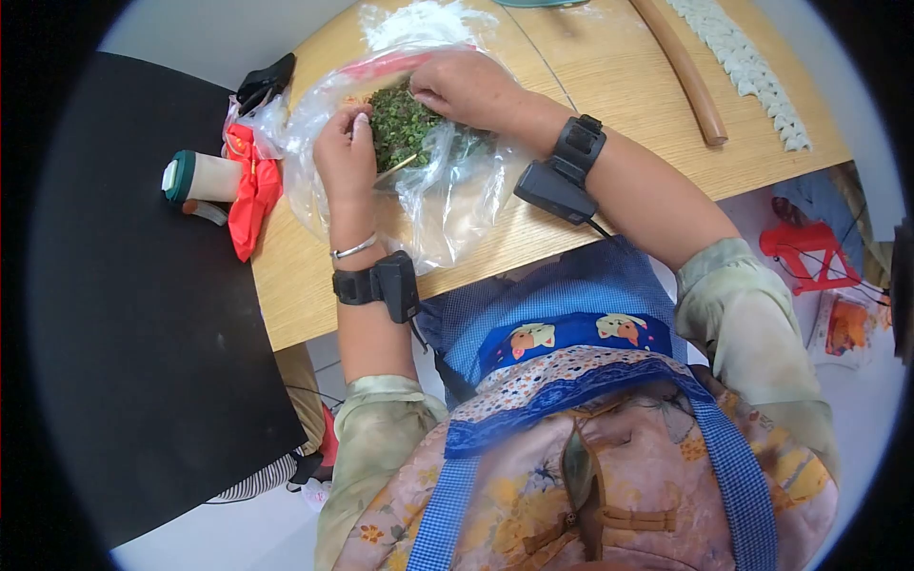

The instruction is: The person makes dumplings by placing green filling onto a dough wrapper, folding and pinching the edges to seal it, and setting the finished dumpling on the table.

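A clear plastic bag (447,205) lies spread on the table with a heap of chopped green filling (398,133) in it. My left hand (345,147) is at the filling's left edge, its fingers closed; what they hold is hidden. Across the heap, my right hand (466,88) has its fingers curled together at the upper right edge, their tips partly out of sight. A thin light stick (396,168), perhaps a chopstick, pokes out at the near side of the filling. Some orange bits (355,100) show beside my left fingertips.
White flour (424,24) is scattered behind the bag on the wooden table (609,95). A wooden rolling pin (681,71) and a row of white dumplings (747,71) lie to the right. A green-lidded cup (205,178) and a red bag (252,190) are at the left edge.
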### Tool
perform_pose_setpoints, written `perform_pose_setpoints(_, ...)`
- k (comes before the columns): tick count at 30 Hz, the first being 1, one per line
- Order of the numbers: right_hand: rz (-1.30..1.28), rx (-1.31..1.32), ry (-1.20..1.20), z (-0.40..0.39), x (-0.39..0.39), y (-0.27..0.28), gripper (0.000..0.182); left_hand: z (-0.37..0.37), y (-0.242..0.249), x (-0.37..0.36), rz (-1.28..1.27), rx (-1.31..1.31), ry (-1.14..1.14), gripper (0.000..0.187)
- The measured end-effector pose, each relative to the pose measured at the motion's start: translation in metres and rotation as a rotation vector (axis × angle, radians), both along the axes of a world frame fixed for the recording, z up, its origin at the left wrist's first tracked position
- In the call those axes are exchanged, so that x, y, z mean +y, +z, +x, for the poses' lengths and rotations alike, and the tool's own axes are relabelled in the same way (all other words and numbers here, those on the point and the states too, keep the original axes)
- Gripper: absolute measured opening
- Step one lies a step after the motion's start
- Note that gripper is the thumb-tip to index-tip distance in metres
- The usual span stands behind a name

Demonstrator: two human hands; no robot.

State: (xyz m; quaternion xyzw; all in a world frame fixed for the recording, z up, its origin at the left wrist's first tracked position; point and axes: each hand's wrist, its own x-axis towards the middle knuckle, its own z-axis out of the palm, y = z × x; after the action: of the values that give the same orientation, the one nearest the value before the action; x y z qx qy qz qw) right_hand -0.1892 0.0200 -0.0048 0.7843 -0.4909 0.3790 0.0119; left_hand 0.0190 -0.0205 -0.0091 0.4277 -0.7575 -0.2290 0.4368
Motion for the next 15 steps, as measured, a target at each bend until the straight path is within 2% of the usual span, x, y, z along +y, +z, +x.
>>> perform_pose_setpoints(1,0.001,-0.002,0.001,-0.001,-0.001,-0.002,0.014,0.002,-0.003,-0.003,-0.139,-0.196,0.042,0.027)
perform_pose_setpoints(4,-0.042,0.055,0.007,-0.002,0.000,-0.003,0.018,-0.004,-0.001,0.004,-0.031,-0.263,0.067,0.034)
perform_pose_setpoints(8,0.111,0.155,0.006,-0.002,0.007,0.006,0.026,-0.009,0.003,0.013,0.031,-0.324,-0.028,0.041)
perform_pose_setpoints(10,0.138,0.165,0.009,-0.002,0.008,0.007,0.030,-0.012,0.005,0.018,-0.148,-0.431,-0.101,0.048)
perform_pose_setpoints(11,0.167,0.180,0.020,-0.002,0.009,0.009,0.031,-0.013,0.007,0.021,-0.148,-0.431,-0.101,0.048)
perform_pose_setpoints(13,0.198,0.194,0.032,-0.003,0.010,0.012,0.033,-0.015,0.011,0.024,0.023,-0.383,-0.144,0.045)
perform_pose_setpoints(15,0.327,0.190,0.047,-0.002,0.013,0.015,0.029,-0.016,0.010,0.025,0.045,-0.347,-0.152,0.042)
